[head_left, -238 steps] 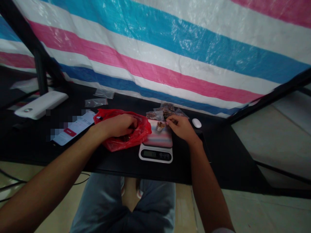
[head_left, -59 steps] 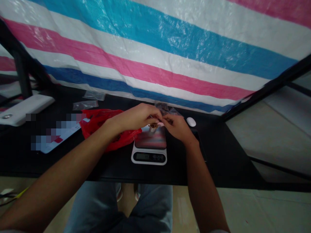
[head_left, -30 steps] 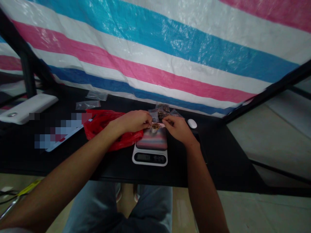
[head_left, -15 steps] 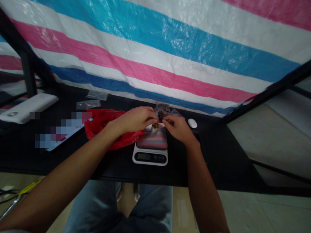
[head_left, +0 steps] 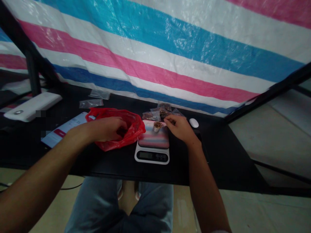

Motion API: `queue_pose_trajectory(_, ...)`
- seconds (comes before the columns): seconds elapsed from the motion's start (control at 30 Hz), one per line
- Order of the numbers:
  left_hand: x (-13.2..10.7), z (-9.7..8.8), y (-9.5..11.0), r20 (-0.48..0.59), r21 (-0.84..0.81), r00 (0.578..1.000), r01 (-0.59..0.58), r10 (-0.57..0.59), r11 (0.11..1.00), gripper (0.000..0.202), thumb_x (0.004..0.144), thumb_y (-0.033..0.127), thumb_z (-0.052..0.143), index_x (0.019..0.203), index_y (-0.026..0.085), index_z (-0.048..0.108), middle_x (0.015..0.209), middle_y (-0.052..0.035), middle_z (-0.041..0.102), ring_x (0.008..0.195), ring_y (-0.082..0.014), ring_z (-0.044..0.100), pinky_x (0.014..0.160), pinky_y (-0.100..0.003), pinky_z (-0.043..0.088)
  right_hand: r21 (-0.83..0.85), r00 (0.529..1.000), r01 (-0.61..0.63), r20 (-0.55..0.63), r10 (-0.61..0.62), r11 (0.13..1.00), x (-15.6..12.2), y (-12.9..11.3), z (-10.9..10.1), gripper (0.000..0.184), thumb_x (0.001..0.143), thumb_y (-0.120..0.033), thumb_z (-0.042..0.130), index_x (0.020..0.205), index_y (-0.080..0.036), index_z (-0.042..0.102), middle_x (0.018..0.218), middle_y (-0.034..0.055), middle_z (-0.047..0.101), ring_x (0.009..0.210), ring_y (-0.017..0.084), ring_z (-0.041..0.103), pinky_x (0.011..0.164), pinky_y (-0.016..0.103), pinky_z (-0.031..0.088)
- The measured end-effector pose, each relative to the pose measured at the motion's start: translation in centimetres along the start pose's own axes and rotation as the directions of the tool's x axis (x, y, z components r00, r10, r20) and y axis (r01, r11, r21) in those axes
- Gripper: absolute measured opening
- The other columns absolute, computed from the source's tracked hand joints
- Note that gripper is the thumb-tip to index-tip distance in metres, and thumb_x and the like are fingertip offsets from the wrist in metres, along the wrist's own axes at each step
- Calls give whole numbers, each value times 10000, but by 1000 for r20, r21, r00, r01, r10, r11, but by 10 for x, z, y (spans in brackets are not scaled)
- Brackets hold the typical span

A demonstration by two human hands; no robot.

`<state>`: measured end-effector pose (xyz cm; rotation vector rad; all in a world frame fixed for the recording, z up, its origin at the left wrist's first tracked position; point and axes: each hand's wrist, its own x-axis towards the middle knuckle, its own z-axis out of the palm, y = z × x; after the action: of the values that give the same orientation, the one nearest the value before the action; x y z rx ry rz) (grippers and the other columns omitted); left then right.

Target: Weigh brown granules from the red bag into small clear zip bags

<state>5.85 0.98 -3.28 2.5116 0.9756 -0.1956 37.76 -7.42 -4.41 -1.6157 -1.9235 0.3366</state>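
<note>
Red plastic bag (head_left: 135, 129) gapes around the left hand (head_left: 107, 128), which sits curled at its mouth with the fingers down inside; whatever they hold, if anything, is hidden. Thin and limp, the bag should sag and shift at a touch, so its rim looks the surest place to take it. Just to its right stands a white digital kitchen scale (head_left: 152, 156) topped by a striped pad (head_left: 153, 138), and on that pad rests a small pale cup of brown pieces (head_left: 157, 126). The right hand (head_left: 179, 129) hovers just beside the cup, fingers narrowly curled and seemingly empty. The cup looks light and easily tipped, best pinched at its rim. Farther off lie small clear bags of brown pieces (head_left: 160, 112), a white mouse (head_left: 193, 123), two flat clear bags (head_left: 91, 103) and a phone (head_left: 64, 129) on the black table (head_left: 218, 155), before a striped tarpaulin (head_left: 155, 55).
</note>
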Motion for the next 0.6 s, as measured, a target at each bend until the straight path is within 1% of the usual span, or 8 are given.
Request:
queue_pose_trajectory(0.03,0,4,-1,-12,-9,1000,-21,21,1000,294,786,152,685,1049,229,791,1163,-80,775,987,-245,739,860,-302,548,5,1000,0,2,0,1000,0,0,0,189,965,-201,607,860,-192,764,839,35,784,737,185,680,683,291,433)
queue_pose_trajectory(0.1,-1,8,0,-52,-11,996,-68,67,998,220,826,162,668,995,231,791,1143,-71,776,996,-231,737,887,-295,539,19,1000,-3,6,3,1000,0,1,1,191,969,-207,604,870,-194,768,851,38,792,744,188,686,686,292,443)
queue_pose_trajectory(0.17,-1,9,1,-72,-9,994,-85,84,996,163,872,182,645,937,230,787,1092,-63,785,962,-219,737,866,-288,533,25,1000,-6,5,6,1000,0,2,2,191,969,-213,605,877,-195,771,850,38,793,740,189,685,684,292,447)
queue_pose_trajectory(0.23,-2,7,2,-81,-4,993,-82,82,997,178,904,188,616,930,225,788,1058,-66,795,932,-220,739,839,-291,526,27,1000,-4,0,4,1000,0,4,3,184,964,-214,610,881,-194,773,849,38,793,743,190,688,686,294,450)
queue_pose_trajectory(0.3,-3,6,2,-90,14,993,-76,77,997,220,939,203,578,971,218,796,1047,-79,805,923,-227,745,830,-301,520,30,1000,6,-6,-6,1000,0,6,4,185,962,-216,609,883,-192,775,866,44,796,768,195,698,701,297,457)
queue_pose_trajectory(0.4,-5,3,-2,-109,51,993,-36,41,998,274,975,250,536,1023,208,802,1031,-95,814,896,-232,754,787,-299,515,28,1000,24,-12,-24,999,1,8,5,189,965,-229,609,889,-187,777,883,53,799,779,197,701,712,300,461)
queue_pose_trajectory(0.47,-7,1,-5,-118,49,993,-8,14,999,278,972,261,534,1016,202,802,1017,-92,816,871,-227,752,764,-289,512,31,1000,24,-11,-24,999,1,9,5,189,966,-236,610,896,-183,777,874,53,797,755,191,692,698,298,457)
queue_pose_trajectory(0.6,-14,-11,-4,-198,7,980,-23,24,1000,265,970,277,544,1021,199,792,1035,-73,809,905,-223,743,830,-284,513,38,1000,13,-3,-13,999,1,8,4,192,965,-237,608,897,-178,777,865,55,794,729,187,681,682,294,457)
